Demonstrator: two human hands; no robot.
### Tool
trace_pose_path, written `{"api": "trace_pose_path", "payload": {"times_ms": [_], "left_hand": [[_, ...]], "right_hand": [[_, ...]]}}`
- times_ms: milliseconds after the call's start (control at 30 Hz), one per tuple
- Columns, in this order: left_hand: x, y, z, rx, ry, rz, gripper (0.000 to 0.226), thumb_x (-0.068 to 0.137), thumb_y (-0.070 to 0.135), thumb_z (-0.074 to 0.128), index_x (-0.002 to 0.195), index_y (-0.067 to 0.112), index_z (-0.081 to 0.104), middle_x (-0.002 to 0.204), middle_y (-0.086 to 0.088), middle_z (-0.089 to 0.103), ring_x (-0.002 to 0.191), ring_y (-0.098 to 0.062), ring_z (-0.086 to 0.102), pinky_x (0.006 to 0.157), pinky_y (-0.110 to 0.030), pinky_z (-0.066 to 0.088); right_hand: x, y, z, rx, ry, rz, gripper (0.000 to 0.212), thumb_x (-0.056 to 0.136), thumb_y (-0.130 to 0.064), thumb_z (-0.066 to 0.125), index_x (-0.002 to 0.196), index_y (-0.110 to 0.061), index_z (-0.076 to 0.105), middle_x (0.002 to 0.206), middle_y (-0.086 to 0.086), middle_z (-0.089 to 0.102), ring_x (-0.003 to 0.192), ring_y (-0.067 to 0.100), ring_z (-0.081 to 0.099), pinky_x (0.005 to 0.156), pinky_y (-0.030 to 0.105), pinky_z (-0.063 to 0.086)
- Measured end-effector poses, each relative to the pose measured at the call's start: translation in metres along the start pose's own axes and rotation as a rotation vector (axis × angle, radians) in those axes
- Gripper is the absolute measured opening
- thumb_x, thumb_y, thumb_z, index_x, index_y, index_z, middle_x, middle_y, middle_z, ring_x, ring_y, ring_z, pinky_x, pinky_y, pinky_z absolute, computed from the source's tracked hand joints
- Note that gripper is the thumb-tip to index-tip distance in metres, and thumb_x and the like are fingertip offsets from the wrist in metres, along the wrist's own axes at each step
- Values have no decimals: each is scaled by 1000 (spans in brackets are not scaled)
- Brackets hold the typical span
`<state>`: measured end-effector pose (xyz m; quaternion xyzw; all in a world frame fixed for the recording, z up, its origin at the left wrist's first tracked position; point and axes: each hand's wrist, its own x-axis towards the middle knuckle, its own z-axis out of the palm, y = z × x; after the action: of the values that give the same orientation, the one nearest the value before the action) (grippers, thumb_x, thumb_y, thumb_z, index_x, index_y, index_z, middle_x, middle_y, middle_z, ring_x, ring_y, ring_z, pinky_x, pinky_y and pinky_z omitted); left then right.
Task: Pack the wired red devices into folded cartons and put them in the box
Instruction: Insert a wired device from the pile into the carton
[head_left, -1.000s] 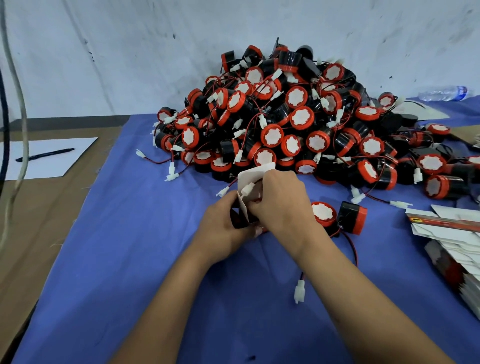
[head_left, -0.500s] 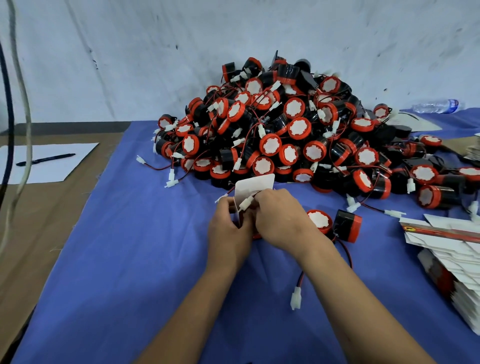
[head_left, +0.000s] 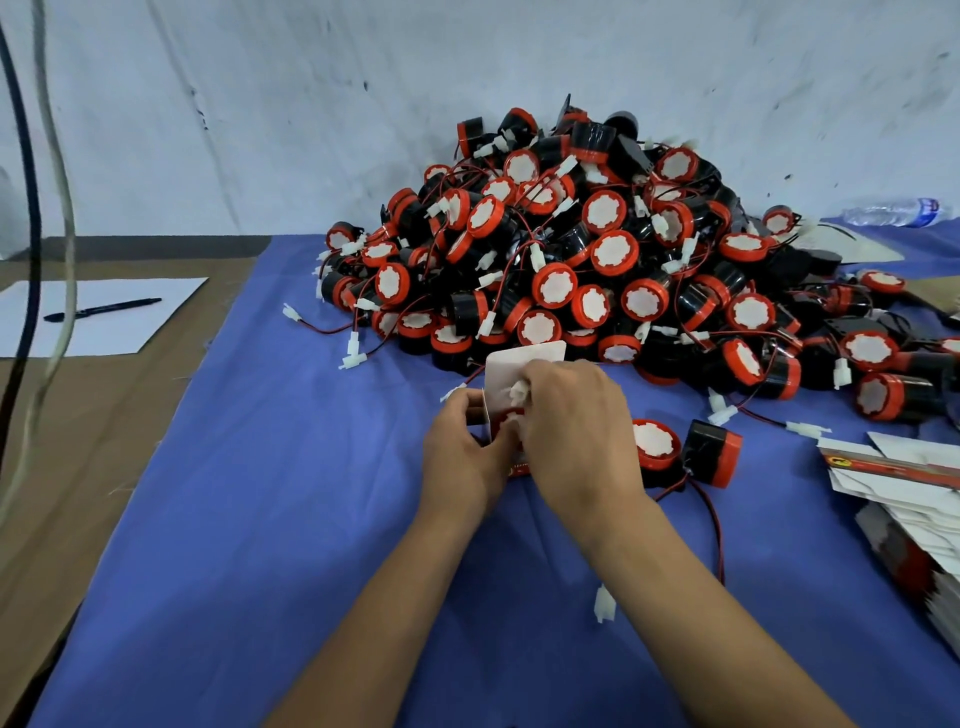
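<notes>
A blue cloth (head_left: 249, 519) covers the brown table (head_left: 78, 467). At 12 o'clock on it sits a heap of red-and-black round wired devices (head_left: 597, 260); at 3 o'clock, a stack of flat white cartons (head_left: 914, 493). At 9 o'clock, on bare table, a white paper sheet (head_left: 104, 322) carries a black pen (head_left: 101, 309).

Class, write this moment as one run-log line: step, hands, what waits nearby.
step: tucking wire into carton | hands: left hand, right hand both grip it | waiting: two loose devices, flat cartons
</notes>
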<state>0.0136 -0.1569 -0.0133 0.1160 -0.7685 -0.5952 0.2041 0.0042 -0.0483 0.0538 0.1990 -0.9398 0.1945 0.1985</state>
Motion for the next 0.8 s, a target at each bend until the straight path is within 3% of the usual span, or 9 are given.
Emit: {"api": "trace_pose_path", "payload": {"times_ms": [67,133,200,300,367,533,633,800], "left_hand": [[0,0,-2,-45,-20,-17,16,93,18,75,103,25,64,93,7,71,73,-12,68,61,-26,57],[0,1,-3,-57,-33,-5,18,92,16,76,101,25,64,93,9,70,65,-3,66,56,-16,52],[1,2,-5,-13,-42,0,19,92,20,77,107,22,65,98,9,72,66,1,65,58,-15,52],[3,2,-4,-18,-44,-41,23,91,21,78,109,23,64,104,4,74,81,-15,70,73,-37,62],[3,2,-3,-19,-46,-47,23,91,20,77,109,24,63,106,2,74,88,-22,71,76,-44,62],[4,0,-3,13,-46,-19,18,91,18,75,100,28,63,98,7,73,79,-14,67,63,-25,54],[4,0,-5,-5,-58,1,26,91,11,73,94,35,61,93,14,71,77,-5,67,59,-12,52],[5,-2,-6,-18,-82,25,32,92,3,69,93,34,58,88,19,68,66,13,64,55,-7,49]], "right_hand": [[1,0,1,-45,-27,-58,10,95,-9,59,89,-16,62,86,-2,53,84,17,42,70,26,32],[2,2,2,-58,-15,-49,11,97,-13,58,99,-17,69,95,0,54,90,16,41,75,24,36],[3,2,0,-42,-14,-4,10,96,-12,60,101,-13,68,95,1,49,87,16,39,73,25,33],[3,-6,-1,-69,-67,36,8,95,-8,62,102,-9,67,104,7,55,83,17,38,71,26,33],[3,-9,-2,-87,-95,55,9,96,-10,63,104,-10,67,112,9,55,82,17,39,71,26,34],[11,-14,-5,-137,-124,78,10,95,-8,61,103,-12,65,104,9,67,82,22,56,67,30,38],[11,-19,-2,-165,-133,110,12,96,-13,63,108,-12,65,106,11,69,92,28,65,66,31,38],[8,-19,8,-183,-121,97,16,96,-16,65,111,-14,61,109,10,69,96,28,67,64,32,37]]}}
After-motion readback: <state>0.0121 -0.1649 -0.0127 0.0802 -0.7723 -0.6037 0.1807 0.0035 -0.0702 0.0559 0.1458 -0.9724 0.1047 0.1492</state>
